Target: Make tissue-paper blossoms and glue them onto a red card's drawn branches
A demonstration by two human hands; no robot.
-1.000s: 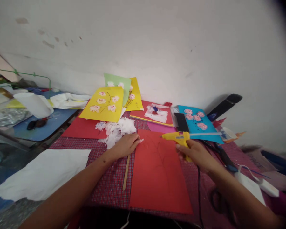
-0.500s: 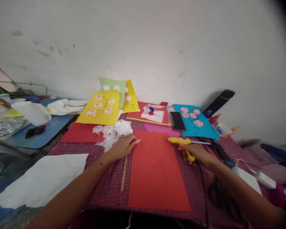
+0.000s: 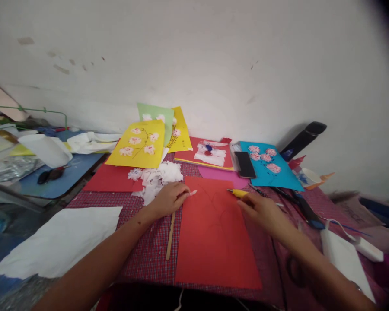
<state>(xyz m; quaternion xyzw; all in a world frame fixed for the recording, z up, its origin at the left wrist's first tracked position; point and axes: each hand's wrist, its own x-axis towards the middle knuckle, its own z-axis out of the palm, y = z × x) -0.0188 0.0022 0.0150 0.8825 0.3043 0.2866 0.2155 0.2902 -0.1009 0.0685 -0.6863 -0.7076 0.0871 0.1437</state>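
Observation:
My left hand [image 3: 172, 198] is closed in a pinch on a small torn scrap of white paper [image 3: 193, 192], at the upper left edge of a red sheet [image 3: 215, 250]. Thin pencilled branch lines run across that sheet. My right hand [image 3: 257, 210] is closed over a yellow hot glue gun [image 3: 238, 193] at the sheet's upper right. Only the gun's front and metal tip show, pointing left; the hand covers the rest. Beside my left hand lies a heap of torn white paper [image 3: 160, 176], and below it a wooden stick [image 3: 170, 237].
Yellow flower picture [image 3: 136, 144] stands at the back left. A blue flower picture [image 3: 278, 172] and a phone [image 3: 245, 164] lie back right. A white sheet [image 3: 61, 239] is at left. Scissors [image 3: 294, 270], a cable and a white box [image 3: 345, 259] are at right.
My right hand has rolled over the glue gun, which was held by its handle with its body in sight and is now mostly covered. My left hand keeps its pinch.

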